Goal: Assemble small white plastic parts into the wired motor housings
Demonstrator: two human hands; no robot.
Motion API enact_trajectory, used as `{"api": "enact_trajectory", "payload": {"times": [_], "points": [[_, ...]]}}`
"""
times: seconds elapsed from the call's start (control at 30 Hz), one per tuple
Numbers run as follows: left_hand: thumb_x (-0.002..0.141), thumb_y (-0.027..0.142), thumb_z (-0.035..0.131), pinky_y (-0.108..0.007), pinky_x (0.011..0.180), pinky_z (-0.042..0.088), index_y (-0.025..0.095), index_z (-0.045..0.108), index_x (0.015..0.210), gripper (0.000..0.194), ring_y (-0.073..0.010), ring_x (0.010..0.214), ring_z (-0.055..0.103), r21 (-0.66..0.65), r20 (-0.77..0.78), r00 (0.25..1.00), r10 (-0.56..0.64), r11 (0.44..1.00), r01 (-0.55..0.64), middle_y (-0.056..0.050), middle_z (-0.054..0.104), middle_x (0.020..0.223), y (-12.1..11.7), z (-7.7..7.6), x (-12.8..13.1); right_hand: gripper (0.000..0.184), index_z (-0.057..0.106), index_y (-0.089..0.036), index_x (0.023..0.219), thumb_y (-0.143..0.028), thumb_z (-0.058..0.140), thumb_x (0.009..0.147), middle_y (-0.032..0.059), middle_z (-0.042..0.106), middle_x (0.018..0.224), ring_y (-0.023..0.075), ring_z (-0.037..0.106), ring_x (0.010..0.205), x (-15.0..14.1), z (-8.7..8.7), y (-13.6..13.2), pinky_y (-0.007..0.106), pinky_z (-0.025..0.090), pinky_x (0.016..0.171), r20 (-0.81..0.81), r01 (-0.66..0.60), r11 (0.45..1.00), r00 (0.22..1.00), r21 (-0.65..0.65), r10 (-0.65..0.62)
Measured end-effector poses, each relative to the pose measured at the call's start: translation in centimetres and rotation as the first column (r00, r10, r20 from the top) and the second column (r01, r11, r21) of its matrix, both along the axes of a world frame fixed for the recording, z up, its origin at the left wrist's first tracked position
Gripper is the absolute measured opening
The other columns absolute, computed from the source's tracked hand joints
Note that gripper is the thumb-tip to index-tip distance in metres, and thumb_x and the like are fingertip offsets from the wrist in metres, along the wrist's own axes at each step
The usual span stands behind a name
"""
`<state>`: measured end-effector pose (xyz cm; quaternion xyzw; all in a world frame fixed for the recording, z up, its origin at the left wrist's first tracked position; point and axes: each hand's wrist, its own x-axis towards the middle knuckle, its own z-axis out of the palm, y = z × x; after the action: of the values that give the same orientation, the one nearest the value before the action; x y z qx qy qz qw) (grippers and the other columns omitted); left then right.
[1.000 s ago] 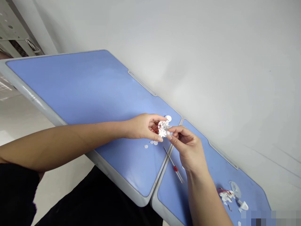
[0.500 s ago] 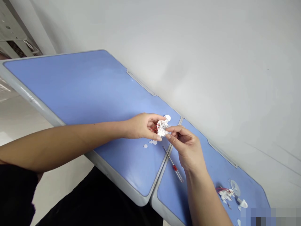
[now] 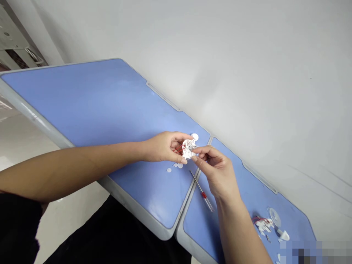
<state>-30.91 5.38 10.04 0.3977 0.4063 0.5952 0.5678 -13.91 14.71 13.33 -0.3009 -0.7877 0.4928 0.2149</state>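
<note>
Now, where the white piece is: we have the white wired piece (image 3: 187,150) in our hands over the blue table (image 3: 96,106), with the screwdriver (image 3: 202,193) toward its 5 o'clock.
Left grip: our left hand (image 3: 162,147) holds the piece from 9 o'clock, fingers near 12 and thumb near 6.
Right grip: our right hand (image 3: 222,176) brings thumb and forefinger narrowly together at the 3-to-4 o'clock edge; we cannot tell whether they pinch a tiny part.
Weight: probably light, so we need little force.
Stiffness: the body looks like rigid plastic; the red wires (image 3: 178,149) look flexible.
Fragility: we judge the thin edges and wire joints weakest, so we avoid squeezing or tugging there.
Slip: smooth plastic may slide or twist under fingertip pressure.
Best hold: we take the outer rim at 12 and 6 o'clock, leaving the wires slack at 9 and the 3 o'clock side open for our right fingertips.
</note>
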Motion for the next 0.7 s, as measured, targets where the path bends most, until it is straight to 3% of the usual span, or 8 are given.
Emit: {"api": "enact_trajectory", "payload": {"times": [0.4, 0.7], "points": [[0.063, 0.006, 0.078, -0.036, 0.080, 0.054, 0.016, 0.051, 0.127, 0.070, -0.0189, 0.093, 0.066, -0.001, -0.025, 0.999, -0.022, 1.000, 0.022, -0.010, 0.066, 0.106, -0.12, -0.08, -0.03, 0.010, 0.071, -0.027, 0.084, -0.027, 0.070, 0.075, -0.0022, 0.049, 0.077, 0.0139, 0.044, 0.073, -0.13, 0.15, -0.11, 0.031, 0.036, 0.071, 0.015, -0.005, 1.000, 1.000, 0.029, 0.005], [0.065, 0.006, 0.077, -0.033, 0.082, 0.054, 0.016, 0.053, 0.126, 0.067, -0.0155, 0.092, 0.065, 0.018, 0.001, 0.999, -0.044, 0.999, 0.044, -0.009, 0.064, 0.111, 0.07, -0.25, -0.24, 0.010, 0.071, -0.027, 0.083, -0.027, 0.069, 0.073, -0.0021, 0.050, 0.076, 0.0143, 0.044, 0.072, -0.25, 0.34, -0.39, 0.032, 0.037, 0.072, 0.009, 0.018, 0.999, 1.000, 0.042, -0.018]]}}
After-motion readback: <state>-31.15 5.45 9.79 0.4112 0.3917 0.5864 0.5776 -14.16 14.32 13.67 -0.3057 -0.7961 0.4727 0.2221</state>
